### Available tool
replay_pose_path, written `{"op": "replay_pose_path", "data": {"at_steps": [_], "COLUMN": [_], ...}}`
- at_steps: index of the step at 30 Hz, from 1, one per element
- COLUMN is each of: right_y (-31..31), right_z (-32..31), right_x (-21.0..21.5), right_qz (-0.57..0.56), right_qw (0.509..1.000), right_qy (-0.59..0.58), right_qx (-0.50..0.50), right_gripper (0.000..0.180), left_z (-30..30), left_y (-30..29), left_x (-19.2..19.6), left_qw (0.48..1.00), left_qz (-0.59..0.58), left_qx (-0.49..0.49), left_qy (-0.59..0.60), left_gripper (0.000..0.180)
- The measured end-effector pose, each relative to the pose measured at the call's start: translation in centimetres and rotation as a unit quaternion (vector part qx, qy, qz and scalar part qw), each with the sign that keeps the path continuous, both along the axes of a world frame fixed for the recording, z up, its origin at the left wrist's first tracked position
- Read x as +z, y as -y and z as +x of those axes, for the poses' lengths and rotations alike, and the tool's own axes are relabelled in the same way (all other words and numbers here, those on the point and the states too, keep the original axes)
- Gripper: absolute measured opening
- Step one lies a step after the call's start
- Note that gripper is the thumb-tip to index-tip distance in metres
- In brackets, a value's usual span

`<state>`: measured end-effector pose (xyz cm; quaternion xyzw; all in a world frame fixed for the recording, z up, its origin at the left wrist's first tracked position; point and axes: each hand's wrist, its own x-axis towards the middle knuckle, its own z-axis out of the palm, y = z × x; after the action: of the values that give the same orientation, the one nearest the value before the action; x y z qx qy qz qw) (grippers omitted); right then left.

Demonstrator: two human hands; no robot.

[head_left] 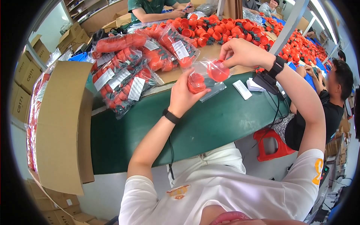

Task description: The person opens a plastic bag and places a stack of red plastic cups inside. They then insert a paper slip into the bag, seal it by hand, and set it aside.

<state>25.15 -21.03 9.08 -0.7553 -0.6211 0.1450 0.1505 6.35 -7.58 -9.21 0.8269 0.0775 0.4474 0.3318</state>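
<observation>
Over the far edge of the green table, my left hand [182, 93] is closed around a clear plastic bag [213, 92] and a red cup-shaped part [196, 83] that shows through its film. My right hand [242, 54] is closed, its fingers pinching the rim of another red cup-shaped part [218, 72] beside the first. Film partly covers this second part; whether it lies fully inside the bag I cannot tell. Filled bags of red parts [123, 71] with white labels are heaped to the left of my left hand.
A large pile of red parts [228, 30] spreads behind my hands. White label stacks [242, 90] and a black device [266, 83] with cables sit on the green table [161, 131]. An open cardboard box [60, 123] stands left. Co-workers sit across and at right, near a red stool [270, 146].
</observation>
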Motion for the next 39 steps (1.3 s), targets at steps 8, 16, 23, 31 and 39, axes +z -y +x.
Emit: {"op": "replay_pose_path", "data": {"at_steps": [8, 16, 23, 31, 39], "right_y": [-2.4, -3.0, -2.5, -4.1, -2.7], "right_z": [-1.1, -2.0, -1.6, -2.6, -5.3], "right_x": [-2.2, 0.7, 1.1, -1.7, -13.6], "right_qz": [-0.076, 0.013, 0.115, 0.37, 0.262], "right_qw": [0.992, 0.987, 0.964, 0.911, 0.84], "right_qy": [0.087, -0.146, 0.199, 0.09, -0.468], "right_qx": [-0.042, -0.058, 0.13, 0.16, -0.082], "right_gripper": [0.03, 0.055, 0.017, 0.039, 0.06], "left_z": [0.0, -0.1, 0.3, 1.1, 1.2], "left_y": [0.2, -0.4, -0.7, -1.4, -1.4], "left_x": [0.4, 0.2, 0.0, -0.7, -0.7], "left_qw": [1.0, 0.991, 0.964, 0.914, 0.914], "left_qz": [0.017, -0.134, -0.248, -0.342, -0.351], "left_qx": [0.008, -0.024, -0.088, -0.199, -0.167], "left_qy": [-0.015, 0.016, 0.042, 0.093, 0.113], "left_gripper": [0.089, 0.081, 0.077, 0.056, 0.057]}}
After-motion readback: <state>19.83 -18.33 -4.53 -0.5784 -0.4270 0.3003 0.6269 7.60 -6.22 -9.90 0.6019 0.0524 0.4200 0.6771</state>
